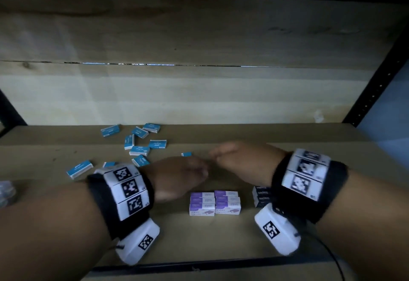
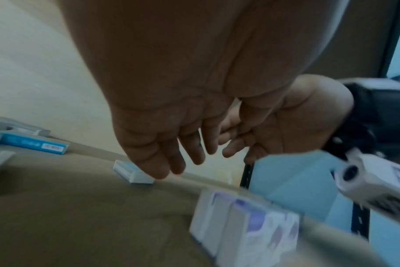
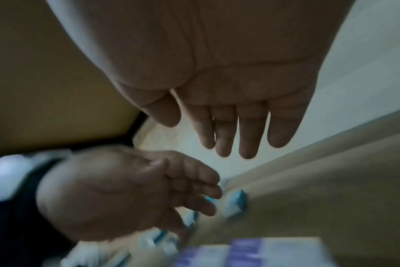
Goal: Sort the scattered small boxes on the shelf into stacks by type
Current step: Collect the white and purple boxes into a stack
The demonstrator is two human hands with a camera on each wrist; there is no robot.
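Observation:
Several blue staple boxes lie scattered on the shelf board at the back left. Two neat stacks of purple boxes stand at the front centre, and a stack of dark boxes is half hidden under my right wrist. My left hand hovers behind the purple stacks with relaxed fingers, holding nothing. A lone blue box lies just under and beyond its fingertips. My right hand hangs close beside the left one, fingers straight and empty.
A pale wooden back wall closes the shelf. A black perforated upright runs up the right side, and the dark front rail marks the near edge. Something clear and plastic sits at the far left edge.

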